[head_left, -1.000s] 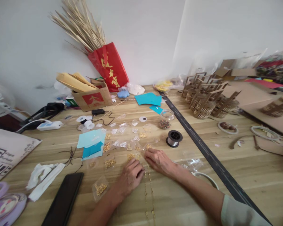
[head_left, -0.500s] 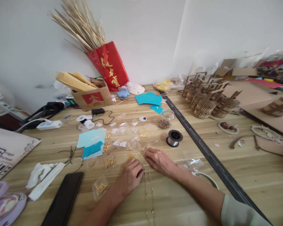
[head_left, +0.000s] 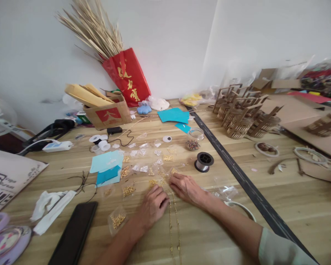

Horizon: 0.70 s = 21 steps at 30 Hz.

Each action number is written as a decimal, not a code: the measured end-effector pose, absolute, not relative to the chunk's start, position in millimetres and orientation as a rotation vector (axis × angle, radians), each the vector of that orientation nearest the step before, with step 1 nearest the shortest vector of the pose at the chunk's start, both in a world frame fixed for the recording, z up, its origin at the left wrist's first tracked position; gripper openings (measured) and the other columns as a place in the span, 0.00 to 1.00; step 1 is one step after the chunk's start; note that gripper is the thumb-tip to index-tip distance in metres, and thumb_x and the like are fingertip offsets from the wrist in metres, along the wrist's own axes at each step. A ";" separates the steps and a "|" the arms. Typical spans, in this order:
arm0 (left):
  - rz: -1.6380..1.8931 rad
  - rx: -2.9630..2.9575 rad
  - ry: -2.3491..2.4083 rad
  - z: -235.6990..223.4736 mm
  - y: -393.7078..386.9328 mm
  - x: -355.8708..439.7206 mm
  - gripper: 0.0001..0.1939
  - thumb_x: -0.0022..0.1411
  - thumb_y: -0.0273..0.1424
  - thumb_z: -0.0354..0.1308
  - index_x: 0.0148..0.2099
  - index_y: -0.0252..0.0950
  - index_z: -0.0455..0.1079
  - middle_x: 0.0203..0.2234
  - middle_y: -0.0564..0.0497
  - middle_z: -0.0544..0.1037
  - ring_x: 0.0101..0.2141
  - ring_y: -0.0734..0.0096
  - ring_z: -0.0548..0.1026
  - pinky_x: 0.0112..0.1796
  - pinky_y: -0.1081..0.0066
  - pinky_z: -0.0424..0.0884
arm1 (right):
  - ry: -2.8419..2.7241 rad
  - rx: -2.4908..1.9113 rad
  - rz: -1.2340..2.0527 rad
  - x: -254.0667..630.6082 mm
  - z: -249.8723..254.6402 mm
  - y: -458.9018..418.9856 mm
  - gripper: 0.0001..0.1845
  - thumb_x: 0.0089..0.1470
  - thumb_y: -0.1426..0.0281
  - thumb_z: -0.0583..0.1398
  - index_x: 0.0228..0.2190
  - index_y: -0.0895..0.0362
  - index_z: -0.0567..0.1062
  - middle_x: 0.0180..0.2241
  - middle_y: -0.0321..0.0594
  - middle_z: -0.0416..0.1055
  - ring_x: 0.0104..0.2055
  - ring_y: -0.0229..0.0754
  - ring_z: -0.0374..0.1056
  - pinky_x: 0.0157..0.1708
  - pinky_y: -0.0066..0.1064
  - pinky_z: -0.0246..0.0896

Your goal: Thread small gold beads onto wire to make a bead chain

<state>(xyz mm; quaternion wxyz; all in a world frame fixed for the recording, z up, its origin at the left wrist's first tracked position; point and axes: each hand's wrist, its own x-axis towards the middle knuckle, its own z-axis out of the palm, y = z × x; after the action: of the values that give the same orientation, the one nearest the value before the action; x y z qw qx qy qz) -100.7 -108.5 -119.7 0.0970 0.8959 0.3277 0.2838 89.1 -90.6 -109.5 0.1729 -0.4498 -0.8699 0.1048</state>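
My left hand [head_left: 153,203] rests on the table with its fingers curled down, right beside a thin gold chain [head_left: 171,228]. The chain runs in two strands from between my hands toward the table's near edge. Closed and bent inward, my right hand [head_left: 185,187] lies near the chain's upper end. Its fingertips are turned away, so what either hand pinches is hidden. Small gold findings [head_left: 152,182] lie just beyond my left fingers. Close to my right fingertips is a little bag of gold beads [head_left: 173,171].
Several small bags of gold beads [head_left: 128,190] and silvery pieces [head_left: 143,169] spread across the wooden table. A wire spool [head_left: 204,162] stands at right, near a black strip [head_left: 226,158]. A phone [head_left: 74,232] lies at left. Woven baskets [head_left: 237,127] stand at the back right.
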 end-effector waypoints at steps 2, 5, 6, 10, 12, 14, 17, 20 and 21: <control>0.842 2.658 0.971 -120.2 -108.5 -100.7 0.09 0.61 0.22 0.54 0.28 0.34 0.68 0.23 0.50 0.72 0.28 0.68 0.67 0.29 0.70 0.65 | -2.467 -1.278 0.295 89.0 -109.7 -90.5 0.07 0.59 0.76 0.55 0.29 0.58 0.67 0.28 0.35 0.65 0.27 0.34 0.61 0.27 0.27 0.47; 0.840 2.664 0.970 -120.4 -108.5 -100.7 0.10 0.62 0.23 0.52 0.28 0.35 0.69 0.23 0.50 0.72 0.29 0.68 0.67 0.30 0.69 0.65 | -2.465 -1.279 0.292 88.8 -109.9 -90.5 0.07 0.59 0.76 0.55 0.29 0.57 0.68 0.28 0.35 0.65 0.28 0.35 0.62 0.27 0.27 0.47; 0.839 2.664 0.972 -120.4 -108.5 -100.7 0.10 0.62 0.23 0.52 0.28 0.35 0.69 0.23 0.50 0.72 0.29 0.68 0.67 0.30 0.69 0.65 | -2.463 -1.281 0.293 88.7 -109.9 -90.5 0.07 0.59 0.76 0.55 0.29 0.57 0.68 0.28 0.35 0.65 0.28 0.35 0.62 0.27 0.27 0.47; 0.847 2.664 0.965 -119.4 -108.4 -100.3 0.10 0.62 0.23 0.52 0.28 0.34 0.69 0.23 0.50 0.73 0.29 0.68 0.67 0.29 0.69 0.66 | -2.460 -1.283 0.295 88.6 -109.4 -90.7 0.07 0.60 0.76 0.54 0.29 0.58 0.67 0.29 0.35 0.65 0.28 0.35 0.62 0.27 0.27 0.48; 0.847 2.660 0.961 -118.6 -108.5 -100.2 0.10 0.62 0.23 0.52 0.28 0.35 0.69 0.23 0.50 0.73 0.29 0.68 0.68 0.29 0.69 0.66 | -2.458 -1.277 0.300 88.7 -109.2 -90.7 0.07 0.60 0.76 0.54 0.29 0.58 0.67 0.29 0.35 0.65 0.28 0.35 0.62 0.27 0.27 0.48; 0.839 2.659 0.960 -118.2 -108.6 -100.2 0.10 0.62 0.23 0.52 0.28 0.35 0.69 0.23 0.50 0.73 0.29 0.68 0.68 0.29 0.69 0.66 | -2.454 -1.275 0.304 88.7 -109.1 -90.6 0.07 0.60 0.75 0.54 0.29 0.57 0.67 0.28 0.35 0.65 0.28 0.34 0.62 0.27 0.27 0.48; 0.843 2.658 0.964 -118.4 -108.7 -100.2 0.10 0.61 0.23 0.53 0.28 0.35 0.68 0.23 0.50 0.72 0.29 0.68 0.68 0.30 0.69 0.66 | -2.456 -1.281 0.307 88.8 -108.9 -90.7 0.07 0.60 0.75 0.54 0.28 0.57 0.67 0.28 0.35 0.65 0.28 0.35 0.62 0.27 0.27 0.48; 0.849 2.655 0.969 -119.0 -108.6 -100.3 0.09 0.61 0.22 0.54 0.28 0.34 0.68 0.23 0.50 0.72 0.29 0.68 0.68 0.30 0.70 0.65 | -2.460 -1.292 0.305 88.9 -108.6 -90.7 0.08 0.60 0.75 0.54 0.28 0.57 0.67 0.28 0.35 0.66 0.28 0.35 0.62 0.28 0.28 0.48; 0.849 2.655 0.969 -119.0 -108.6 -100.4 0.09 0.60 0.22 0.54 0.28 0.34 0.68 0.23 0.50 0.72 0.28 0.68 0.67 0.30 0.69 0.65 | -2.460 -1.295 0.300 88.8 -108.8 -90.6 0.08 0.61 0.75 0.54 0.29 0.57 0.67 0.28 0.35 0.66 0.28 0.35 0.62 0.28 0.28 0.48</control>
<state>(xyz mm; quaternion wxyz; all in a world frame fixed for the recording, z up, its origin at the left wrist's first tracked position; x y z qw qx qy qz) -100.4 -108.6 -119.0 0.0949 0.8956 0.3270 0.2863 88.8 -90.6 -108.8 0.1718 -0.4562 -0.8667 0.1057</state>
